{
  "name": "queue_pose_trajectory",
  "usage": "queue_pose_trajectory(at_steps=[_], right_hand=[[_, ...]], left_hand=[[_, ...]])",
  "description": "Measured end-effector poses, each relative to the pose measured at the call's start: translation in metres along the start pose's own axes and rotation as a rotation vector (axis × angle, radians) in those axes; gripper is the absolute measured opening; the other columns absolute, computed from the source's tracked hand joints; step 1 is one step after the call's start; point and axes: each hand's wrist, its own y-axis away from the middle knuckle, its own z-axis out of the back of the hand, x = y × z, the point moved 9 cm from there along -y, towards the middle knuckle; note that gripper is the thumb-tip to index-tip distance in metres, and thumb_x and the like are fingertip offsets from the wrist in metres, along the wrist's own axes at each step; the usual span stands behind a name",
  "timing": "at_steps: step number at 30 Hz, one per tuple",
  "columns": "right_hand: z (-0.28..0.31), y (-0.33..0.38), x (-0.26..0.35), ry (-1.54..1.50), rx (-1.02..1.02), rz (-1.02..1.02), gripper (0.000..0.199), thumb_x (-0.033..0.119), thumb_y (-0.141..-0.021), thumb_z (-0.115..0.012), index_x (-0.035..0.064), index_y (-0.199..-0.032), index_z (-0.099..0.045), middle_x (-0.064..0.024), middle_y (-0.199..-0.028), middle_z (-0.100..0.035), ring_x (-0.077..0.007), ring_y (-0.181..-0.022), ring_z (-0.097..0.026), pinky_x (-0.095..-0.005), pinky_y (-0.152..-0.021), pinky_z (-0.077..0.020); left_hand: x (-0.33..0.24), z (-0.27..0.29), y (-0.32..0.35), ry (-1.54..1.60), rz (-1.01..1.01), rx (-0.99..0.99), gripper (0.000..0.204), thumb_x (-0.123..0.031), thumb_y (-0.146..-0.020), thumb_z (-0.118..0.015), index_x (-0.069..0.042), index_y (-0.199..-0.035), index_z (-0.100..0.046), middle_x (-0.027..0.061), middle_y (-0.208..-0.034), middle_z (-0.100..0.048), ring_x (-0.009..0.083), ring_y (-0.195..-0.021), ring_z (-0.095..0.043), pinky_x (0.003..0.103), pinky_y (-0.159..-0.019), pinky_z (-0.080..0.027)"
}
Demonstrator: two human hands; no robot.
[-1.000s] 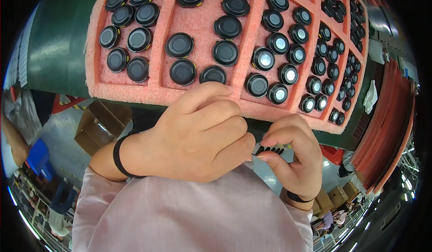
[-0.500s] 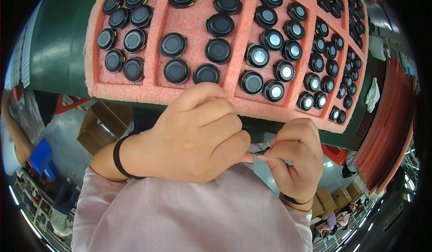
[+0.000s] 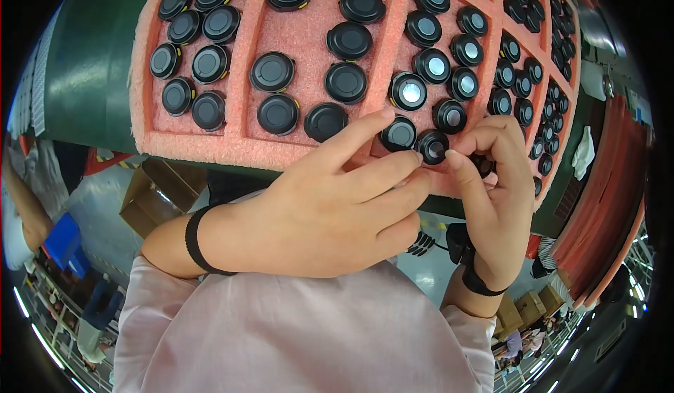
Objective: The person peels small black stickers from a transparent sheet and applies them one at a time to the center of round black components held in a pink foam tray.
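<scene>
A black, round, shallow disc with a darker glassy centre lay at the near end of a compartment in the pink foam tray, on the dark green worktop. The left hand reached over the near rim, its index finger stretched out and the others bent, one fingertip at the disc's left edge. The right hand had thumb and index finger curled almost together just beside the opposite edge; whether either hand's fingers gripped anything could not be told.

The likeliest trouble was crowding: a similar black disc with a dull grey centre sat just beside the left index finger, and a sideways push might have knocked the two together. A bare fingertip straying inward could have smudged the glassy centre. The black coiled cord hanging below the left hand might have snagged if pulled across the rim.
</scene>
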Motion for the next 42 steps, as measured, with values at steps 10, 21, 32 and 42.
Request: queue_pose_trajectory(at_steps=[10, 21, 32, 42], right_hand=[[-0.004, -0.002, 0.001, 0.080, 0.032, 0.031, 0.011, -0.004, -0.089, -0.069, -0.0017, -0.094, -0.060, -0.0060, -0.098, -0.053, -0.0143, -0.086, -0.050, -0.0249, -0.075, -0.0413], [-0.006, -0.003, 0.004, 0.171, 0.020, 0.071, 0.011, -0.003, -0.088, -0.070, -0.0020, -0.092, -0.060, -0.0062, -0.095, -0.053, -0.0152, -0.084, -0.051, -0.0262, -0.074, -0.0421], [-0.006, -0.002, 0.002, 0.158, -0.046, 0.107, 0.015, -0.008, -0.083, -0.072, -0.0022, -0.091, -0.061, -0.0075, -0.092, -0.053, -0.0168, -0.083, -0.052, -0.0274, -0.074, -0.0429], [0.015, 0.022, 0.022, -0.013, -0.018, 0.153, 0.021, -0.002, -0.073, -0.079, 0.0022, -0.088, -0.065, -0.0117, -0.087, -0.061, -0.0279, -0.081, -0.059, -0.0370, -0.072, -0.0449]], left_hand=[[0.005, -0.005, 0.000, 0.004, 0.012, -0.019, 0.015, -0.022, -0.079, -0.067, -0.011, -0.075, -0.057, 0.0077, -0.119, -0.069, 0.0240, -0.118, -0.065, 0.060, -0.106, -0.049], [0.004, -0.005, 0.001, 0.015, 0.027, -0.032, 0.018, -0.024, -0.077, -0.069, -0.012, -0.075, -0.056, 0.0087, -0.119, -0.068, 0.0248, -0.119, -0.065, 0.060, -0.106, -0.049], [0.004, -0.006, 0.000, 0.017, 0.016, -0.031, 0.020, -0.025, -0.075, -0.069, -0.011, -0.074, -0.056, 0.0089, -0.120, -0.069, 0.0255, -0.119, -0.065, 0.060, -0.108, -0.047], [0.006, 0.023, 0.004, 0.113, 0.057, -0.137, 0.025, -0.030, -0.079, -0.074, -0.008, -0.080, -0.063, 0.0089, -0.100, -0.068, 0.0264, -0.096, -0.066, 0.052, -0.094, -0.051]])
